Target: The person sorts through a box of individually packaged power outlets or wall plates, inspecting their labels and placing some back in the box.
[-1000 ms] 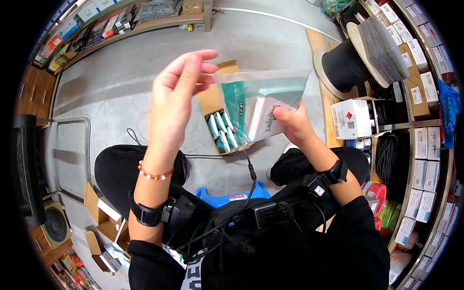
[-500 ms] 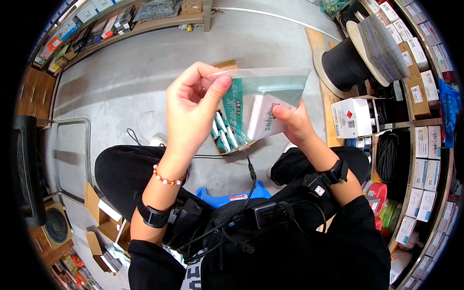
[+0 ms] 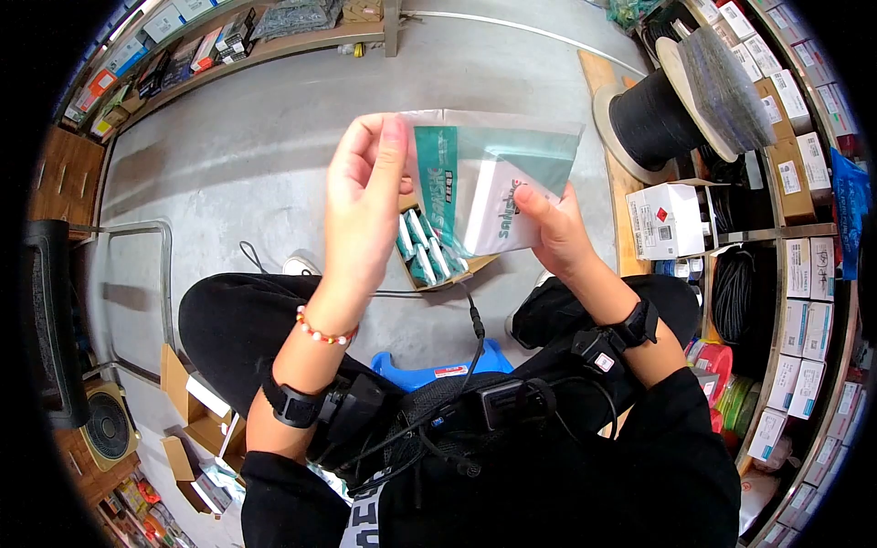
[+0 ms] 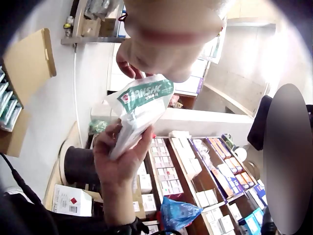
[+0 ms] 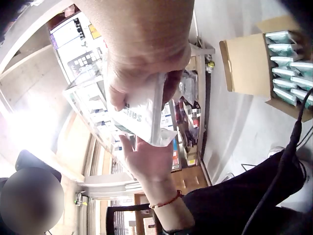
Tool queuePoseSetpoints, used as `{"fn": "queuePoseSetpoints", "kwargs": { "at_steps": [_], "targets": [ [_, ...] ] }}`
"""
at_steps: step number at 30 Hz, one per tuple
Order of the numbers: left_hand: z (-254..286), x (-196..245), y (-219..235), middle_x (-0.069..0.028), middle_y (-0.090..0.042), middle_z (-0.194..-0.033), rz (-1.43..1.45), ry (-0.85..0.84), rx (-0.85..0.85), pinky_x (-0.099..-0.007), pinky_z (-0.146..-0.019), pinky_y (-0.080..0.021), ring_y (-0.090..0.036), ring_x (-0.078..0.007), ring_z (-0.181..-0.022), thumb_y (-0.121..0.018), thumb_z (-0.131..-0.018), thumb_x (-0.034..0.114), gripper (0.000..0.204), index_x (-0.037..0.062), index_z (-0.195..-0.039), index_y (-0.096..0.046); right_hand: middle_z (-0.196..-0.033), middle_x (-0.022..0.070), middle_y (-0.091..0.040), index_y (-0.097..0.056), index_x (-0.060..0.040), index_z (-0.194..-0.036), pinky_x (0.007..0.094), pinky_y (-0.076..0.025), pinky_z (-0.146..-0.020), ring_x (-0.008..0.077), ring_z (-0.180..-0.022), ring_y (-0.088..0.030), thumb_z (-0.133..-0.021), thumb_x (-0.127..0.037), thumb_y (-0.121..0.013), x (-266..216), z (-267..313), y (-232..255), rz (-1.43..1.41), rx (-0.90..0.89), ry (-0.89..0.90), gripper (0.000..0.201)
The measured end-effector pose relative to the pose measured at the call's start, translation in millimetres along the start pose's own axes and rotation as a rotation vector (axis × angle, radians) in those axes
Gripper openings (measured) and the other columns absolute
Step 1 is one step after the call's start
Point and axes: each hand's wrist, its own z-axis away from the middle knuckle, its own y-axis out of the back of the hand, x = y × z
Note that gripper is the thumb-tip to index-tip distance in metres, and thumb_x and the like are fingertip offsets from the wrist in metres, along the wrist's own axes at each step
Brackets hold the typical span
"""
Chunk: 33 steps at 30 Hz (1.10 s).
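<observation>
A plastic bag (image 3: pixel 437 183) with a green printed band is held up over the floor in front of the person. Inside it sits a white box (image 3: pixel 489 205) with green lettering. The right hand (image 3: pixel 559 228) grips bag and box from the right side, thumb on the front. At the bag's upper left edge, the left hand (image 3: pixel 365 196) pinches the plastic between its thumb and the fingers behind. Below the bag, partly covered by it, an open cardboard carton (image 3: pixel 404 274) stands on the floor with several similar green-and-white packets (image 3: pixel 422 247).
A blue stool (image 3: pixel 438 367) is between the legs, with a black cable (image 3: pixel 475 320) above it. To the right stand a cable reel (image 3: pixel 653 123), a white carton (image 3: pixel 665 224) and shelves of small boxes. Opened cardboard boxes (image 3: pixel 196 411) lie at the lower left.
The left hand has come in from the left to the bag's edge and taken hold of it. The bag has turned slightly and risen a little; the right hand keeps its grip.
</observation>
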Motion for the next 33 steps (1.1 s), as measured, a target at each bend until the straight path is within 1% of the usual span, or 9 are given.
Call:
{"fn": "queuePoseSetpoints", "kwargs": {
  "at_steps": [1,4,8,11,15,18,27,30,33],
  "targets": [
    [1.3,-2.4,-3.6,0.0044,-0.051,-0.074,0.015,0.03,0.024,-0.017,-0.06,-0.036,-0.043,-0.0015,-0.066,-0.044,-0.089,0.031,0.028,0.0052,-0.081,-0.052,-0.098,0.0102,-0.056,-0.046,0.0019,-0.106,0.0307,-0.044,-0.079,0.017,-0.087,-0.055,-0.068,-0.019,-0.071,0.1,0.0,-0.4,-0.008,0.002,-0.016,0.051],
    [5.8,-5.6,-12.4,0.0039,-0.049,-0.076,-0.022,-0.049,0.023,-0.0179,-0.058,-0.035,-0.04,-0.0014,-0.066,-0.04,-0.09,0.031,0.029,0.0048,-0.082,-0.051,-0.097,0.0106,-0.056,-0.046,0.0025,-0.105,0.0307,-0.044,-0.078,0.017,-0.087,-0.055,-0.066,-0.02,-0.072,6.3,2.7,-1.2,-0.009,0.025,-0.032,0.052],
    [3.0,-19.4,-8.4,0.0028,-0.045,-0.065,-0.256,-0.268,0.047,-0.0184,-0.054,-0.033,-0.037,-0.0027,-0.061,-0.039,-0.091,0.026,0.027,0.0044,-0.077,-0.047,-0.096,0.0106,-0.056,-0.047,0.0028,-0.105,0.0306,-0.044,-0.079,0.017,-0.087,-0.055,-0.065,-0.021,-0.073,5.2,6.8,-4.2,-0.014,0.016,-0.045,0.053],
    [2.7,-20.7,-6.7,0.0012,-0.041,-0.055,-0.371,-0.424,0.134,-0.0192,-0.047,-0.031,-0.036,-0.0041,-0.052,-0.042,-0.09,0.02,0.022,0.004,-0.075,-0.046,-0.096,0.0106,-0.057,-0.048,0.0028,-0.103,0.0306,-0.045,-0.078,0.0173,-0.086,-0.056,-0.064,-0.02,-0.073,4.2,8.3,-5.1,-0.04,0.025,-0.029,0.052],
    [2.9,-17.1,-4.9,-0.0014,-0.041,-0.05,-0.502,-0.603,0.202,-0.0201,-0.041,-0.03,-0.038,-0.0058,-0.045,-0.045,-0.088,0.014,0.017,0.0037,-0.075,-0.048,-0.094,0.0112,-0.058,-0.05,0.003,-0.102,0.0304,-0.045,-0.077,0.0174,-0.085,-0.056,-0.064,-0.019,-0.073,0.4,9.3,-6.3,-0.014,0.021,0.004,0.05],
    [5.0,-13.5,-5.1,0.007,-0.04,-0.063,-0.513,-0.556,0.184,-0.0142,-0.048,-0.024,-0.03,0.0002,-0.055,-0.042,-0.09,0.019,0.02,0.0023,-0.08,-0.047,-0.093,0.0121,-0.059,-0.052,0.0036,-0.101,0.0301,-0.046,-0.074,0.0174,-0.083,-0.057,-0.064,-0.017,-0.073,-2.4,10.1,-9.5,0.014,0.022,0.049,0.048],
    [5.3,-11.5,-11.4,0.0064,-0.045,-0.065,-0.453,-0.465,0.173,-0.0134,-0.049,-0.027,-0.036,0.0008,-0.056,-0.044,-0.089,0.019,0.02,0.0018,-0.081,-0.05,-0.087,0.0082,-0.062,-0.059,0.0012,-0.093,0.027,-0.047,-0.072,0.0138,-0.078,-0.058,-0.064,-0.011,-0.073,-12.5,27.7,-28.8,0.074,0.029,0.191,0.034],
    [7.3,-11.9,-15.0,0.0059,-0.045,-0.065,-0.384,-0.48,0.158,-0.0135,-0.051,-0.029,-0.037,0.0005,-0.058,-0.044,-0.09,0.018,0.019,0.0017,-0.081,-0.049,-0.086,0.0072,-0.062,-0.059,0.0007,-0.092,0.0261,-0.047,-0.071,0.0128,-0.077,-0.058,-0.065,-0.01,-0.073,-14.3,33.2,-34.2,0.092,0.015,0.239,0.032],
    [6.1,-17.0,-18.7,0.0021,-0.048,-0.054,-0.338,-0.545,0.218,-0.017,-0.044,-0.03,-0.037,-0.0012,-0.049,-0.05,-0.086,0.015,0.015,0.0022,-0.079,-0.053,-0.086,0.0071,-0.062,-0.059,0.0006,-0.093,0.0256,-0.047,-0.071,0.0123,-0.078,-0.058,-0.065,-0.009,-0.073,-13.4,36.2,-35.8,0.106,-0.012,0.253,0.033]
  ]
}}
